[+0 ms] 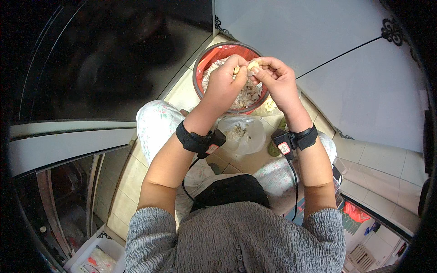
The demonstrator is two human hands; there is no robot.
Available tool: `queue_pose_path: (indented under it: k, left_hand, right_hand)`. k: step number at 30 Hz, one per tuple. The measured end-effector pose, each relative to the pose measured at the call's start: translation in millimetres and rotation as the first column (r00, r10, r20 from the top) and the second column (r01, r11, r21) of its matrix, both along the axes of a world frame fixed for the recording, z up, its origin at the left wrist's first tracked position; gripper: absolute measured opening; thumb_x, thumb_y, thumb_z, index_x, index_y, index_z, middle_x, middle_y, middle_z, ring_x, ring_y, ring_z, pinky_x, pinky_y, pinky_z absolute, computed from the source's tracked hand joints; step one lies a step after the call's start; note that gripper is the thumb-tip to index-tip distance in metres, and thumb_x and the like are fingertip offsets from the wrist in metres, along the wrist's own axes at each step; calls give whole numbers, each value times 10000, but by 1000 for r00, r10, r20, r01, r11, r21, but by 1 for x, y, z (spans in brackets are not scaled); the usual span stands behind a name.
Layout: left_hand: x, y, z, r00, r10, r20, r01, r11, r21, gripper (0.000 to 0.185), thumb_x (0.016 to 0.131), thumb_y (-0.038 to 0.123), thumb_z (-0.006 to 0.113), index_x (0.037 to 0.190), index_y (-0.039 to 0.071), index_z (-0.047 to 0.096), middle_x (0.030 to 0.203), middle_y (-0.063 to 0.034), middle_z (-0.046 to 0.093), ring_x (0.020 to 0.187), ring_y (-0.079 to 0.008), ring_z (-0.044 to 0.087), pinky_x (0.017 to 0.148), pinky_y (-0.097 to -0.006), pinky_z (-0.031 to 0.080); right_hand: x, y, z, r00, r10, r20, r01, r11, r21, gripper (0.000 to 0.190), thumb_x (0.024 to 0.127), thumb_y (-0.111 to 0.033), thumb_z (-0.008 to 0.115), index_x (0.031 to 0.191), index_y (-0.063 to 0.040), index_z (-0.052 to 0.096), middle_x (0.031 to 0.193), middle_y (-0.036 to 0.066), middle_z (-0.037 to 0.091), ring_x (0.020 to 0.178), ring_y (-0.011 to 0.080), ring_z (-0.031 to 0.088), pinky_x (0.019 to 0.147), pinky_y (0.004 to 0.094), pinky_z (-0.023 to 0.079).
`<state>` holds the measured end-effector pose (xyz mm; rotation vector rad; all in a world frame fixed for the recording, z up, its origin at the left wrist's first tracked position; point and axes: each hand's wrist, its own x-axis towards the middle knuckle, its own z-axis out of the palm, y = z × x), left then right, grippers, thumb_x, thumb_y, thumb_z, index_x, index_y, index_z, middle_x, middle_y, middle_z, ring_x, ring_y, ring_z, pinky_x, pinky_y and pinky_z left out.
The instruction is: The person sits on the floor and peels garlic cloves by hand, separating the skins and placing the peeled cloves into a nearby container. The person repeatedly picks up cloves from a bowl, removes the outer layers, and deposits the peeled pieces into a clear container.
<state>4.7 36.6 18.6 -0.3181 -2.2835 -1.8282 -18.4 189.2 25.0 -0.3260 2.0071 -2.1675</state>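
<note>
Over a round bin [197,79] with a red plastic liner [218,53], my two hands are held close together. Between thumb and fingers, my right hand [281,80] grips a pale peeled garlic clove [253,65]. My left hand [225,82] has its fingers curled around another small pale garlic piece [236,69], its fingertips almost meeting the right hand's. Papery garlic skins [247,97] fill much of the bin below. Behind my right wrist, peeled cloves [270,104] lie beside the bin, partly hidden.
A clear plastic bag [254,133] holding garlic pieces [237,131] sits on the tiled floor [128,186] between my knees. Glossy white cabinet doors [327,68] stand beyond on the right, a dark glossy panel [112,68] on the left. Cables run from both wrist-worn devices [283,145].
</note>
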Motion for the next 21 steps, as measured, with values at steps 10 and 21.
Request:
queue_pose_path:
  k: [10,21]
  left_hand:
    - [-1,1,-1,999,-51,-7,51,997,62,80,861,86,495,879,9,506,752,-99,571,682,-148,553,625,-280,441]
    - [0,1,0,934,-253,252,96,858,504,57,880,114,489,845,73,507,656,38,481,525,-14,392,451,-182,316]
  right_hand:
    - [2,2,3,1000,-8,-24,8,1000,18,144,848,-67,592,977,-3,595,858,52,646,708,87,604,617,194,486]
    - [7,0,-1,979,146,143,-101,954,-283,142,854,-81,580,981,-18,591,842,37,623,711,96,588,645,215,480]
